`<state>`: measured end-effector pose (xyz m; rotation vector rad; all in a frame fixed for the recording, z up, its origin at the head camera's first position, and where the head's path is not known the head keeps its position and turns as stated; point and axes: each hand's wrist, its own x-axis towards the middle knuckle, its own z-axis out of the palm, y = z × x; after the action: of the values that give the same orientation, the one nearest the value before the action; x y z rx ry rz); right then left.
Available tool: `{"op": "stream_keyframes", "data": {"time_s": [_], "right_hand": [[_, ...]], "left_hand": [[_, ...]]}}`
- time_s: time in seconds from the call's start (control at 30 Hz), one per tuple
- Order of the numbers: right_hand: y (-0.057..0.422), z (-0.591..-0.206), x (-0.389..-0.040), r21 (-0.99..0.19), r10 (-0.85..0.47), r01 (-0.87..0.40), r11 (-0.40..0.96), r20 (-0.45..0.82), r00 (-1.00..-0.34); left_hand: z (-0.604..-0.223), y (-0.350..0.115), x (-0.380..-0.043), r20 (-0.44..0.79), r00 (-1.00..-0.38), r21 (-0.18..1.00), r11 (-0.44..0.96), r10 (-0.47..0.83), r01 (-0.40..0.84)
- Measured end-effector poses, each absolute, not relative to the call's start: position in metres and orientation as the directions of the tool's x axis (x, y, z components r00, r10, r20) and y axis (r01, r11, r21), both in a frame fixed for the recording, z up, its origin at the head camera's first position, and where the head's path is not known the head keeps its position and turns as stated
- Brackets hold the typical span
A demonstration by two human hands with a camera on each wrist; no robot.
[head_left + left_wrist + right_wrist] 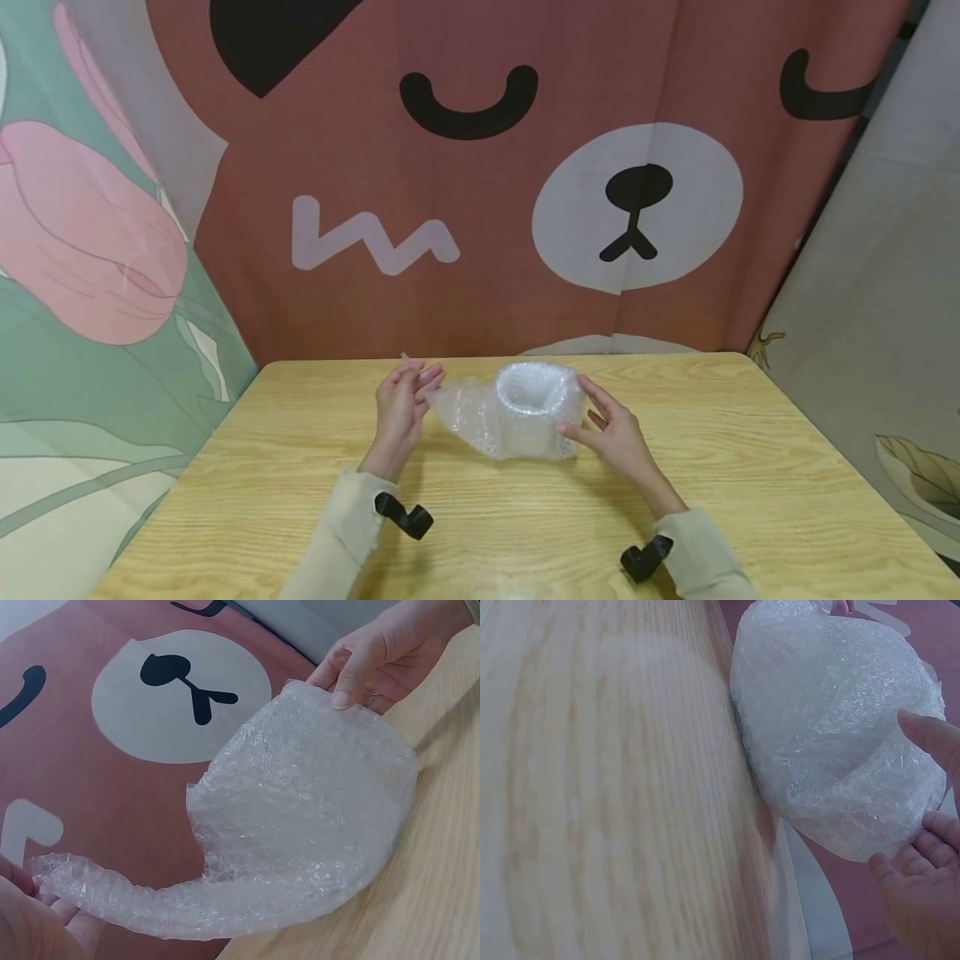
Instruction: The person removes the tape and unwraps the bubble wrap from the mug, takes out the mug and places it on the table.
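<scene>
A clear bubble wrap bundle (536, 429) stands on the table, wound round with a hollow opening at its top. Whether anything lies inside the layers cannot be told. A loose flap of the wrap (150, 907) stretches from the bundle to my left hand (401, 404), which pinches its end between thumb and fingers. On the other side, my right hand (611, 425) grips the bundle, thumb on the near face and fingers round the far side. In the right wrist view, the thumb of my right hand (930, 892) lies against the crinkled wrap.
The light wood-grain table (480, 525) extends under both forearms. Behind its far edge hangs a reddish-brown curtain (360, 308) with a bear face. Patterned cloth hangs at the left and right sides. A small black camera sits on each wrist.
</scene>
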<state>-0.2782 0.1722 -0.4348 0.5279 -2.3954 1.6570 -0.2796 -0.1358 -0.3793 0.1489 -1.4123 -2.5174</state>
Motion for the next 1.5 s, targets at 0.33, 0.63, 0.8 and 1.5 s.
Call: {"op": "stream_keyframes", "data": {"time_s": [0.33, 0.63, 0.8, 1.5], "right_hand": [[0.171, -0.434, -0.278, -0.863, -0.186, -0.389, 0.323, 0.345, -0.920], [0.172, -0.434, -0.278, -0.864, -0.184, -0.390, 0.318, 0.347, -0.920], [0.172, -0.434, -0.278, -0.865, -0.184, -0.388, 0.318, 0.345, -0.920], [0.172, -0.435, -0.276, -0.869, -0.183, -0.394, 0.299, 0.353, -0.918]], "left_hand": [[-0.382, -0.143, -0.277, -0.012, -0.963, 0.846, -0.516, -0.270, 0.135], [-0.388, -0.148, -0.277, -0.032, -0.960, 0.834, -0.536, -0.279, 0.128], [-0.389, -0.152, -0.276, -0.055, -0.957, 0.834, -0.540, -0.283, 0.112], [-0.398, -0.170, -0.273, -0.108, -0.965, 0.782, -0.620, -0.239, 0.066]]}}
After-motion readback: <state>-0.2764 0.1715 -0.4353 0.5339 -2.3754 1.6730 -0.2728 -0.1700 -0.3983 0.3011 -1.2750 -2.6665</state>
